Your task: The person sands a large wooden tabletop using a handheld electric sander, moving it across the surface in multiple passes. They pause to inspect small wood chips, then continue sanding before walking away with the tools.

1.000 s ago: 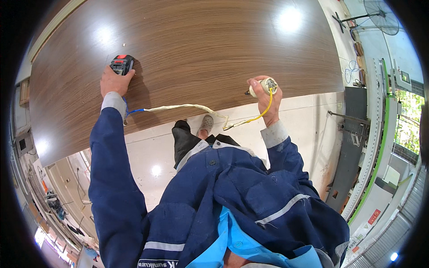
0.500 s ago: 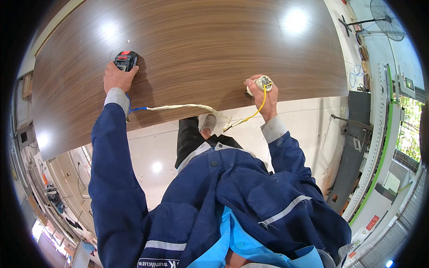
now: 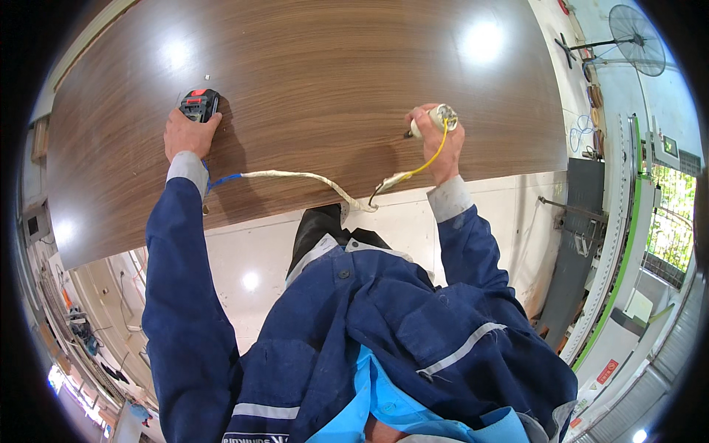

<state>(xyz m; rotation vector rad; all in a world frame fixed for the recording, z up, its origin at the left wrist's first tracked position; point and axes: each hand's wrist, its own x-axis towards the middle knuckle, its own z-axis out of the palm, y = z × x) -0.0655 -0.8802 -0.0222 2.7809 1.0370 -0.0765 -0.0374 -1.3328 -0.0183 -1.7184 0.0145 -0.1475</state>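
My left hand is closed around the near end of a black battery pack with a red part on top, on the brown wood-grain tabletop. Held in my right hand, an off-white cylindrical piece shows an open end with metal parts inside. A yellow wire leaves that end and curves down into a cream-wrapped cable. The cable sags past the table's near edge and runs left to a blue section beside my left wrist. Beyond that, my sleeve hides the wiring.
A small pale scrap lies beyond the battery. At the right stand a large fan and a long machine with a green edge. A grey metal beam is near the table's right corner. Tools lie at far left.
My right hand has moved slightly away from me and right with the cylindrical piece, drawing the yellow wire up. The left hand stays on the battery pack. The whole view has shifted a little.
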